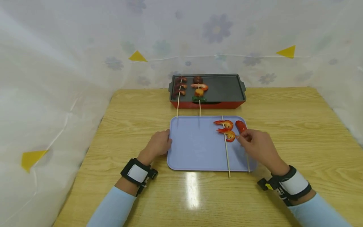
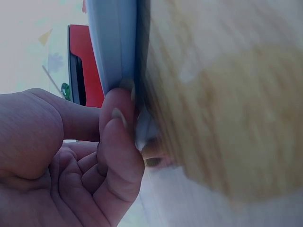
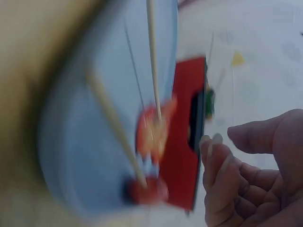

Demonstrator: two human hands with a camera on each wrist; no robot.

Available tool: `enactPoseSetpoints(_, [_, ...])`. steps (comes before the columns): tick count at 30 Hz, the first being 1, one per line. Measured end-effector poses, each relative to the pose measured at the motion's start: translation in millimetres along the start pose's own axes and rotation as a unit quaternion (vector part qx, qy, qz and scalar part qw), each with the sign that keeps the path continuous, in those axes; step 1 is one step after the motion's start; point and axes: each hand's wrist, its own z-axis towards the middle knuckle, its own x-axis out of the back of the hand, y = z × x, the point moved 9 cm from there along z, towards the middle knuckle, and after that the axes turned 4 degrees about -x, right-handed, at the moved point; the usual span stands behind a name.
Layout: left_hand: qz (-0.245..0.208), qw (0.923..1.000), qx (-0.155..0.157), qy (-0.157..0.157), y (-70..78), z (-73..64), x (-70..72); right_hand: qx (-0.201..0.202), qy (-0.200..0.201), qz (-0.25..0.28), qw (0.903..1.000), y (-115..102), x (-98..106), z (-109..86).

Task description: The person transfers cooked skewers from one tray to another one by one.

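Observation:
My left hand (image 1: 160, 142) grips the left edge of a light purple tray (image 1: 198, 148). In the left wrist view its curled fingers (image 2: 118, 146) are at the underside of the rim. My right hand (image 1: 258, 145) hovers by the tray's right side, thumb and fingertips apart with nothing between them in the right wrist view. Below it lies a sausage skewer, its red sausage (image 1: 240, 126) partly covered by the hand in the head view. To the left of that lies a skewer with two shrimp (image 1: 228, 135), its stick (image 1: 227, 157) reaching past the front rim.
Behind the tray stands a red and dark grey toy grill (image 1: 224, 88). On its left lies a skewer of dark brown pieces (image 1: 180, 86). Beside that is a mixed skewer with a shrimp (image 1: 200, 86) and a green piece (image 1: 199, 99). A flowered sheet (image 1: 215, 37) hangs behind the wooden table (image 1: 295, 126).

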Motion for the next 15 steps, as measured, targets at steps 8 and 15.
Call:
enactPoseSetpoints(8, [0.014,0.9999,0.002,0.000,0.9,1.2,-0.2,-0.018,0.000,-0.067,0.9976,44.9,24.7,10.0])
enactPoseSetpoints(15, [0.011,0.9999,0.008,-0.001,2.3,0.2,0.5,-0.032,-0.087,-0.082,0.9923,54.8,-1.1,10.9])
